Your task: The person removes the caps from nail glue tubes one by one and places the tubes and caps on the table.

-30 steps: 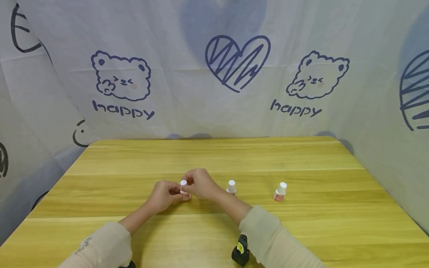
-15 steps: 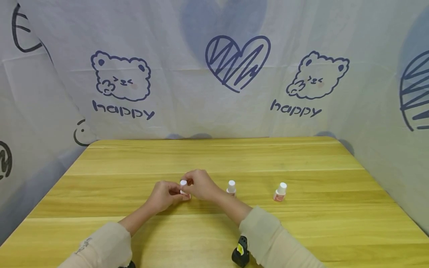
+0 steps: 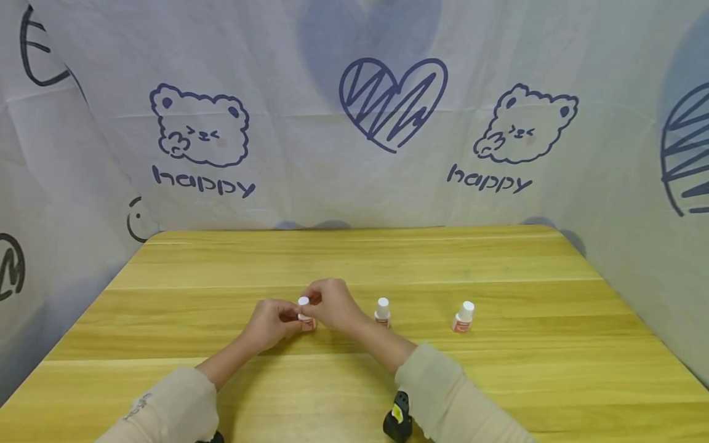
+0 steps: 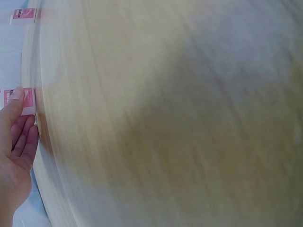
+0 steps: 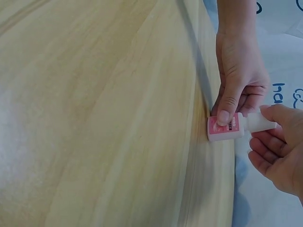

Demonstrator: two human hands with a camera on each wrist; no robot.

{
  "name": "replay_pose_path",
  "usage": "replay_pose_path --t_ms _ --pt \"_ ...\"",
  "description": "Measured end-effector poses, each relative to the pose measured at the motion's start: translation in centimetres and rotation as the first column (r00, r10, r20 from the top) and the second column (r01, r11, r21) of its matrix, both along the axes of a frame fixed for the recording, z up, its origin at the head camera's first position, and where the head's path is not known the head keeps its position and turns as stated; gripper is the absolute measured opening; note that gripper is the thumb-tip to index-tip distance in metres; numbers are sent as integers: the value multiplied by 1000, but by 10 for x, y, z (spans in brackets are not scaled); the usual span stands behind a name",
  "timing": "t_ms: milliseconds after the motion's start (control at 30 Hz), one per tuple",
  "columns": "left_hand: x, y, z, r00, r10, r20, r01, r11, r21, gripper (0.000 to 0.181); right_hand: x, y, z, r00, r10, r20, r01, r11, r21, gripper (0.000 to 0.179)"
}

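Observation:
A small white bottle (image 3: 307, 322) with a pink label and a white cap (image 5: 259, 122) stands upright on the wooden table, left of centre. My left hand (image 3: 268, 323) holds its body, the thumb lying across the label, as the right wrist view shows. From the other side my right hand (image 3: 332, 304) pinches the cap between thumb and fingers. Just right of that hand, a second like bottle (image 3: 383, 312) stands upright, its base partly hidden by my right forearm. In the left wrist view the held bottle (image 4: 29, 101) shows at the left edge.
Farther right a third capped bottle (image 3: 462, 317) stands on the table (image 3: 354, 258). A printed white cloth (image 3: 299, 154) hangs behind the table and along its sides. Beneath my right sleeve a black wrist device (image 3: 397, 415) shows.
Both hands stay on the same bottle; the right hand's knuckles shift very slightly at the cap. The other bottles stand where they were.

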State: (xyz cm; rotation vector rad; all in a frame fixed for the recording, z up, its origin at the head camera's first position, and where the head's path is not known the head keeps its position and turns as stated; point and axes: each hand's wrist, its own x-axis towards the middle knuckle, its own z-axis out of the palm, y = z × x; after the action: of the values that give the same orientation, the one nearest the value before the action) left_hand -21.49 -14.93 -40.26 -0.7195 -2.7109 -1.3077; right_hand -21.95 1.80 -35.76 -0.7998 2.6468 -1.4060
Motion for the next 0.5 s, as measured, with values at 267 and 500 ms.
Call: replay_pose_path --t_ms 267,500 --pt "-1 0 -1 1000 -16 -4 16 1000 10 16 -3 1 1 998 59 -13 -58 996 64 8" --pt "-1 0 -2 1000 -10 -18 10 1000 -6 15 -4 2 1 995 97 -8 -96 993 75 10"
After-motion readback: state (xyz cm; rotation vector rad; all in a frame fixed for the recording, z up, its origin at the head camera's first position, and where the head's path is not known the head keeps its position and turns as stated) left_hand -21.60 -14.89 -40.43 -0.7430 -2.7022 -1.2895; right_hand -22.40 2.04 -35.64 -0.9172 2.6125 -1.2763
